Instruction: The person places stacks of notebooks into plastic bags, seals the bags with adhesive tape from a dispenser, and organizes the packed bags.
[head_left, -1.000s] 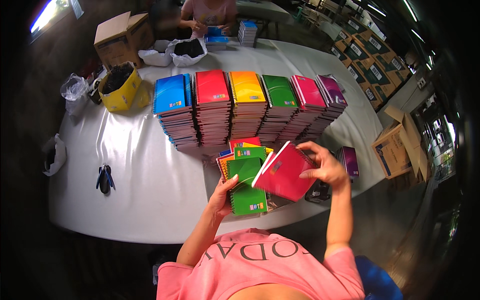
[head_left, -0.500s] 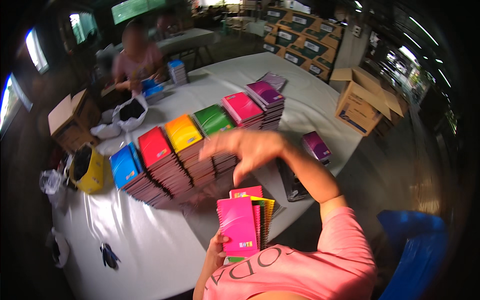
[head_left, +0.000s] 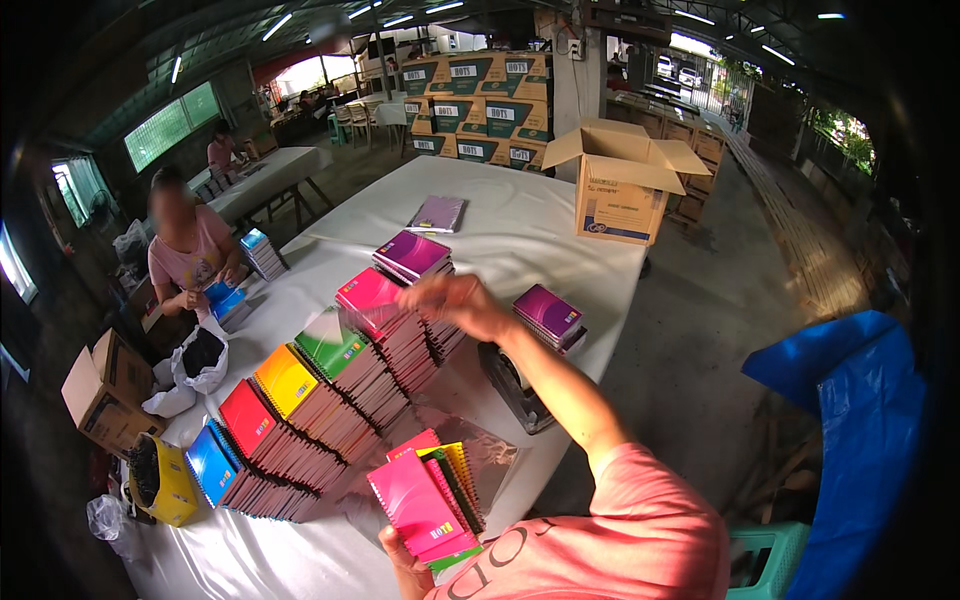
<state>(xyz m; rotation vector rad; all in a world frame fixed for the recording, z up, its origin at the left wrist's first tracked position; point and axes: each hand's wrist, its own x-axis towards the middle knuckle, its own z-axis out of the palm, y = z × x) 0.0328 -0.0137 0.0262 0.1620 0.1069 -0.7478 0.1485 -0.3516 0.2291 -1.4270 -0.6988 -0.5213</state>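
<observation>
Your left hand (head_left: 403,560) is closed on the lower left edge of a bundle of spiral notebooks (head_left: 425,505), pink cover uppermost, with yellow, red and green ones fanned out beneath; your right hand (head_left: 458,305) is blurred at twelve o'clock from that bundle, in front of the pink stack, and you cannot tell from this view whether it grips anything. The bundle sits close to your chest, over the near side of the white table (head_left: 355,205). Beyond it, tall notebook stacks run in a slanting row from about nine o'clock round to twelve: blue stack (head_left: 212,462), red stack (head_left: 248,416), yellow stack (head_left: 285,381), green stack (head_left: 329,346), pink stack (head_left: 365,294) and purple stack (head_left: 411,253). At one o'clock you have a black object (head_left: 515,395), then a short purple pile (head_left: 548,312) and, farther out, an open cardboard box (head_left: 620,200). A yellow bag (head_left: 173,490) stands at nine o'clock, a white bag (head_left: 204,362) at ten, and a co-worker (head_left: 190,250) handles blue notebooks (head_left: 226,303) between ten and eleven.
</observation>
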